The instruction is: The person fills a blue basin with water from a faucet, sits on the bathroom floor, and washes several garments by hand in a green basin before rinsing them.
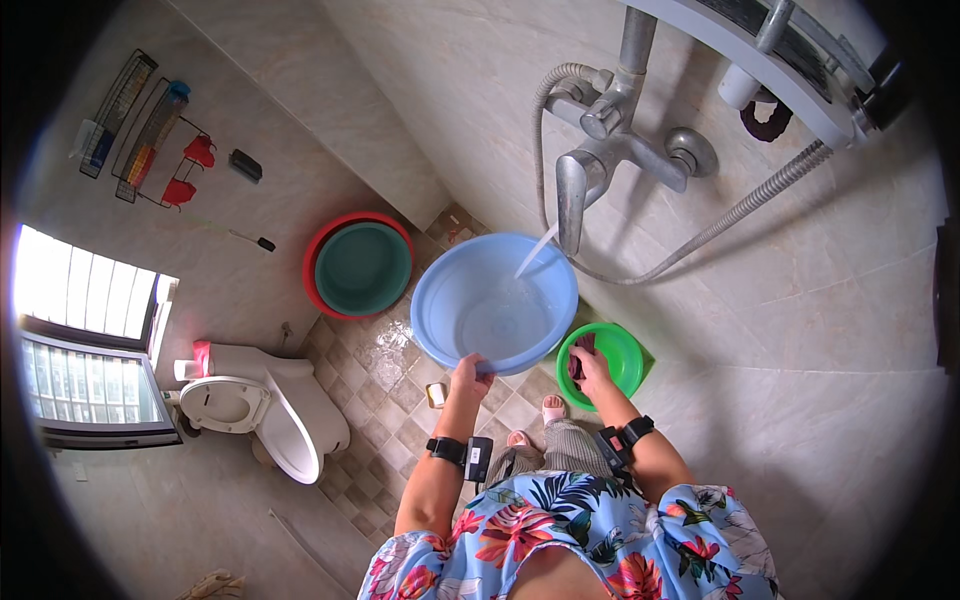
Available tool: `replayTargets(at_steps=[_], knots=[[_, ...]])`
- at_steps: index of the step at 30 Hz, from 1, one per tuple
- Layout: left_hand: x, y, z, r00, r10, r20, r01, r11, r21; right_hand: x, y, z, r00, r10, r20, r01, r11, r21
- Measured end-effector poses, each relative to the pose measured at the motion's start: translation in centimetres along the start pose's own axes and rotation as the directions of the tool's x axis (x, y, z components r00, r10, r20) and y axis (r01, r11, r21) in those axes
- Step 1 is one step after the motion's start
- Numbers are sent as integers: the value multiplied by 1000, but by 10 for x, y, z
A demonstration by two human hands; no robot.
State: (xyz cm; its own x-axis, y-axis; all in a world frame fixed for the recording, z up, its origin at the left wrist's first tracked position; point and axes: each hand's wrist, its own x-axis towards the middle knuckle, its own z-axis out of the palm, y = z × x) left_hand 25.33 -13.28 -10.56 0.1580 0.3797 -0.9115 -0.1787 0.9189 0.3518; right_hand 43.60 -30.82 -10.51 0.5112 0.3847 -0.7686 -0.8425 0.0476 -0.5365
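My left hand (470, 377) grips the near rim of a large blue basin (436, 318), its fingers curled over the edge. Water runs from the metal tap (574, 196) on the wall into this basin, and some water lies in its bottom. To the right, my right hand (592, 368) is closed on a dark maroon cloth (578, 366), over a smaller bright green basin (628, 362). Part of the cloth hides behind my fingers. I cannot tell whether it touches the green basin's bottom.
A teal basin (362, 268) sits inside a red basin (312, 255) at the far left. Left of me stands a toilet (300, 440) with its lid raised. A soap dish (436, 395) lies on the wet tiled floor (390, 390). A shower hose (700, 235) loops along the wall.
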Motion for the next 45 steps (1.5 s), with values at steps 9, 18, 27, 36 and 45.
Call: replayTargets(at_steps=[9, 18, 27, 36, 45], knots=[[-14, -3, 8, 1000, -22, -7, 22, 998, 64, 2, -3, -2, 998, 4, 62, -7, 999, 52], [-15, -3, 11, 998, -46, -39, 50, 991, 123, 2, -4, -12, 997, 21, 75, -23, 999, 22], [-6, -7, 8, 998, -60, -34, 65, 984, 167, -1, -7, -12, 997, 42, 60, -42, 999, -13], [1, -13, 13, 995, -65, -80, 79, 981, 176, -2, -12, -15, 997, 64, 54, -64, 998, -7], [5, -11, 20, 994, -71, -79, 87, 973, 215, -7, -22, -7, 997, 55, 46, -59, 996, 73]])
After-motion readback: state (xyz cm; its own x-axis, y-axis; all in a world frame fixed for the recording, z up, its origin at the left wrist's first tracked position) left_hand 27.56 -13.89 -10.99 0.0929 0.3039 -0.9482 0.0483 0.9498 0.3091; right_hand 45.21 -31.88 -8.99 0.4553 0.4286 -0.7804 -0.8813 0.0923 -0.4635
